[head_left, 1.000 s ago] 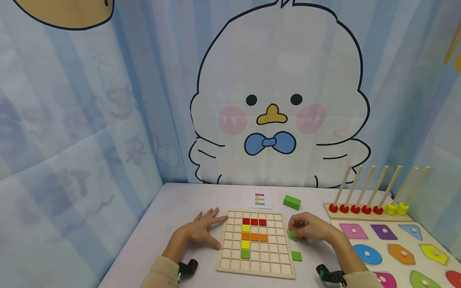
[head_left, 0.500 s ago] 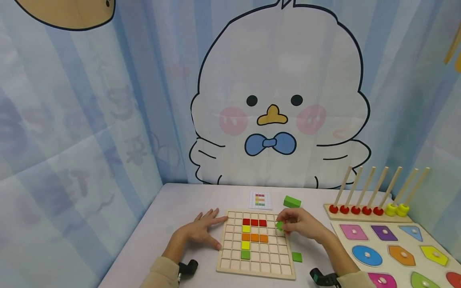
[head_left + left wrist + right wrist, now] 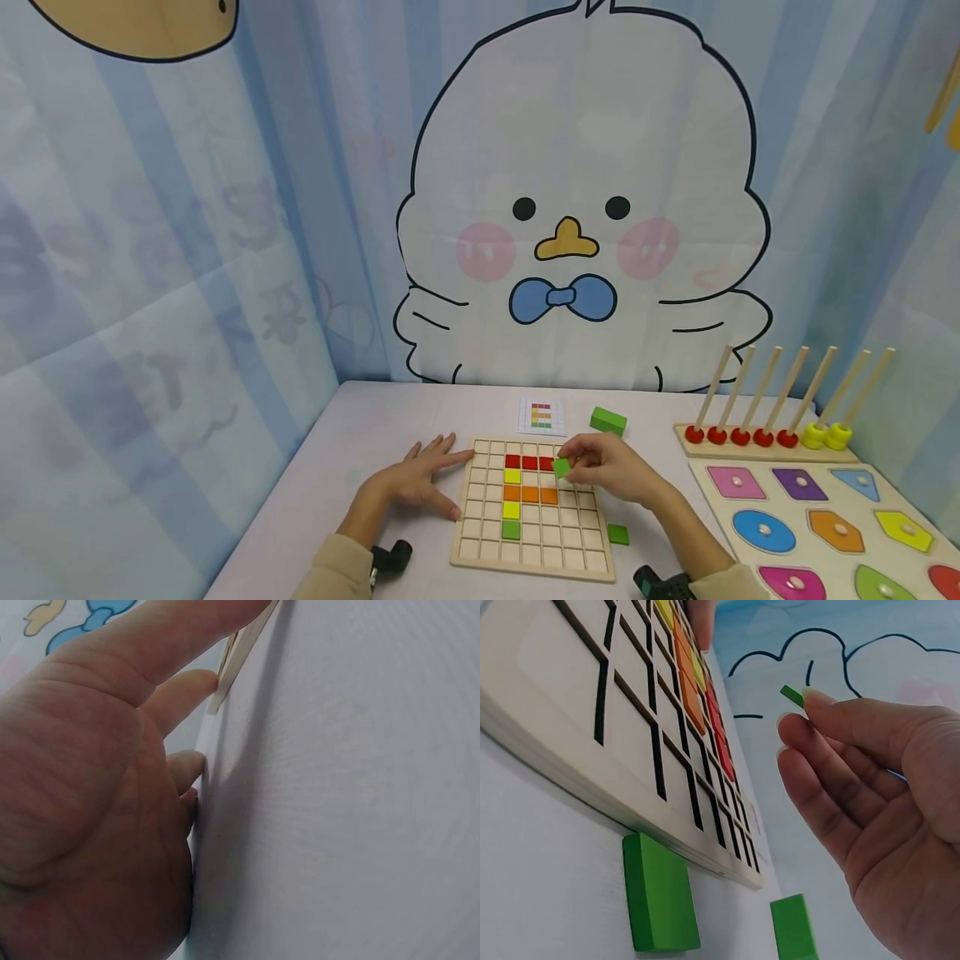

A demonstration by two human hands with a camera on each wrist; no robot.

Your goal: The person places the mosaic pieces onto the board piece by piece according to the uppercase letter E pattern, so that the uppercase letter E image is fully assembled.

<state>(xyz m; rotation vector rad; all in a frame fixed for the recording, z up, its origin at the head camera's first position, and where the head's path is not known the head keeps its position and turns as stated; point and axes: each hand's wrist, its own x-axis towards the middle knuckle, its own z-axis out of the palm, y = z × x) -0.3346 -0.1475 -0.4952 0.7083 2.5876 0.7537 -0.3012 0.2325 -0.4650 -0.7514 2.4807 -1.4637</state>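
A wooden grid board lies on the table, with red, yellow, orange and green square tiles set in some cells. My right hand pinches a green tile between thumb and fingertips, raised over the board near the right end of the red row; in the right wrist view the tile is seen edge-on. With fingers spread, my left hand rests on the table, its thumb and index fingertip touching the board's left edge. In the left wrist view, its palm hides part of the board.
A loose green tile lies right of the board. Behind stand a green block and a printed pattern card. At the right are a peg stand with red and yellow beads and a shape puzzle board.
My right hand has lifted the green tile from the table right of the board and carried it left over the grid. The left hand has stayed still.
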